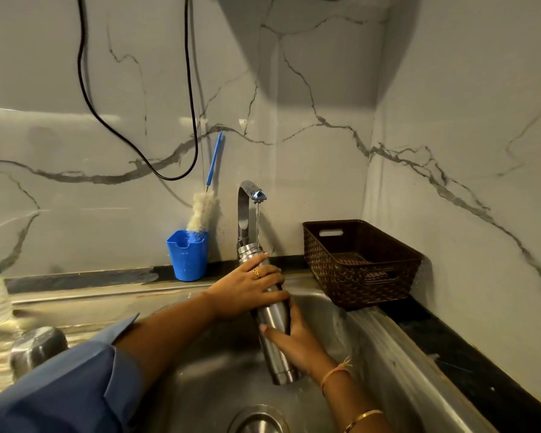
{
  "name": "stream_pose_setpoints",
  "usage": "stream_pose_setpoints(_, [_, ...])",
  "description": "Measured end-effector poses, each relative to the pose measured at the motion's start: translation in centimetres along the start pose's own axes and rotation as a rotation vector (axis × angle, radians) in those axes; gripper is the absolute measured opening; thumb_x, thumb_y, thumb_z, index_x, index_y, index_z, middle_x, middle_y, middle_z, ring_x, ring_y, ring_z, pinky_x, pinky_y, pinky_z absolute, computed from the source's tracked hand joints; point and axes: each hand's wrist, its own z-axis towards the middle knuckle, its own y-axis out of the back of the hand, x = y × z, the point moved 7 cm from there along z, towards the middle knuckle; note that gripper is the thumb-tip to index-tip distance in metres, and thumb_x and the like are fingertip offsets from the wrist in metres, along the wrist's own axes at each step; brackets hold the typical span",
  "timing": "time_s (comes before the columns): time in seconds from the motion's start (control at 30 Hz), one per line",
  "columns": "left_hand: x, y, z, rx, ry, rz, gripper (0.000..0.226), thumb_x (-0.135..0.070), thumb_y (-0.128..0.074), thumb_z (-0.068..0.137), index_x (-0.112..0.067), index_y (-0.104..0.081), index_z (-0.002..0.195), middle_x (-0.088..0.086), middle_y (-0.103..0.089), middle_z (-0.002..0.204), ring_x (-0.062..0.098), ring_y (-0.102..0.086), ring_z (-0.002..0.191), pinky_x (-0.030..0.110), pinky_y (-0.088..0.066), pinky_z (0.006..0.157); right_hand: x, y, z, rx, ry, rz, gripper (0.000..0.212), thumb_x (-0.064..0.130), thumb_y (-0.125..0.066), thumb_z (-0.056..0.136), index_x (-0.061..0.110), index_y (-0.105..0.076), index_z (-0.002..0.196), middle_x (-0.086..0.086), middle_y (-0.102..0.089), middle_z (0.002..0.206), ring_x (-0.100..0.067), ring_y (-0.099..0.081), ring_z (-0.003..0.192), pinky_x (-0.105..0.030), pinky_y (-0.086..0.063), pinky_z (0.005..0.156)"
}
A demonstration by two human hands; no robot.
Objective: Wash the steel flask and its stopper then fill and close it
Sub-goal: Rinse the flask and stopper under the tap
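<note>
— The grey marble wall (pixel 325 89) is shining behind a steel sink (pixel 200 364), and the tap (pixel 247 195) is running a thin stream. Where is the flask (pixel 274 315) sitting?
— Between both hands, over the sink. It is standing nearly upright, tilting slightly, with its mouth above them under the stream and its base below them.
— Who is holding what?
— The left hand (pixel 250 292) is curling round the shoulder, nearer the mouth. The right hand (pixel 294 339) is wrapping the body lower down.
— How is it looking?
— Plain brushed steel, slim and open-topped. What I am taking for its cap (pixel 38 348) is lying beyond the left forearm.
</note>
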Motion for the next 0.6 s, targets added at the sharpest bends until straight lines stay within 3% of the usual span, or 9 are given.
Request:
stream_pose_setpoints(0.07, [-0.1,0.4,0.0,-0.027,-0.046,0.043,0.084,-0.027,-0.088,0.051,-0.031,-0.049,0.126,0.004,-0.061,0.124,0.025,-0.054,0.121,0.052,-0.028,0.107,-0.6,0.0,0.1,0.023,-0.037,0.009,0.083,0.037,-0.066,0.084,0.034,-0.011,0.147,0.001,-0.046,0.131,-0.016,-0.052,0.111,-0.025,-0.046,0.084])
stream_pose_setpoints(0.13, [0.1,0.2,0.0,-0.044,-0.027,0.066,0.084,-0.027,-0.087,0.053,-0.030,-0.047,0.127,0.003,-0.059,0.127,0.026,-0.050,0.125,0.052,-0.027,0.108,-0.8,0.1,0.3,0.020,-0.052,0.032,0.077,0.037,-0.069,0.082,0.032,-0.023,0.143,0.005,-0.052,0.121,-0.015,-0.056,0.106,-0.029,-0.048,0.087])
stream_pose_setpoints(0.27, [1.0,-0.9,-0.9,-0.085,0.184,0.021,0.084,-0.028,-0.082,0.061,-0.024,-0.040,0.134,0.010,-0.047,0.138,0.031,-0.045,0.130,0.054,-0.029,0.107,-1.1,0.2,0.3,-0.007,-0.092,0.096,0.065,0.032,-0.075,0.077,0.027,-0.038,0.130,0.007,-0.057,0.105,-0.012,-0.059,0.094,-0.024,-0.049,0.075])
stream_pose_setpoints(0.37, [3.1,-1.7,-2.5,-0.158,0.483,-0.171,0.094,-0.019,-0.081,0.062,-0.021,-0.032,0.141,0.015,-0.028,0.145,0.039,-0.039,0.130,0.055,-0.033,0.103,-1.3,0.5,0.2,-0.033,-0.091,0.070,0.061,0.028,-0.078,0.074,0.021,-0.041,0.122,0.009,-0.057,0.099,-0.007,-0.059,0.087,-0.019,-0.047,0.069])
stream_pose_setpoints(0.47, [5.4,-2.2,-4.7,-0.249,0.880,-0.515,0.086,0.001,-0.061,0.079,-0.025,-0.017,0.148,0.009,-0.014,0.153,0.035,-0.024,0.138,0.048,-0.026,0.111,-1.1,0.6,0.1,-0.050,-0.084,0.050,0.063,0.025,-0.079,0.073,0.021,-0.039,0.121,0.008,-0.057,0.102,-0.008,-0.059,0.089,-0.021,-0.048,0.075])
stream_pose_setpoints(0.53, [6.5,-2.8,-5.8,-0.275,1.125,-0.759,0.079,0.008,-0.048,0.085,-0.022,-0.014,0.150,0.009,-0.015,0.154,0.029,-0.023,0.138,0.041,-0.021,0.114,-1.0,0.6,0.2,-0.067,-0.068,0.042,0.069,0.026,-0.079,0.072,0.021,-0.036,0.125,0.003,-0.057,0.112,-0.013,-0.059,0.096,-0.027,-0.048,0.083])
stream_pose_setpoints(0.6, [7.3,-3.9,-6.2,-0.243,1.297,-0.951,0.071,0.011,-0.046,0.085,-0.013,-0.022,0.147,0.011,-0.028,0.148,0.028,-0.033,0.133,0.040,-0.028,0.112,-0.8,0.4,0.2,-0.057,-0.058,0.037,0.072,0.026,-0.079,0.072,0.021,-0.034,0.128,0.001,-0.056,0.117,-0.016,-0.058,0.101,-0.030,-0.048,0.087])
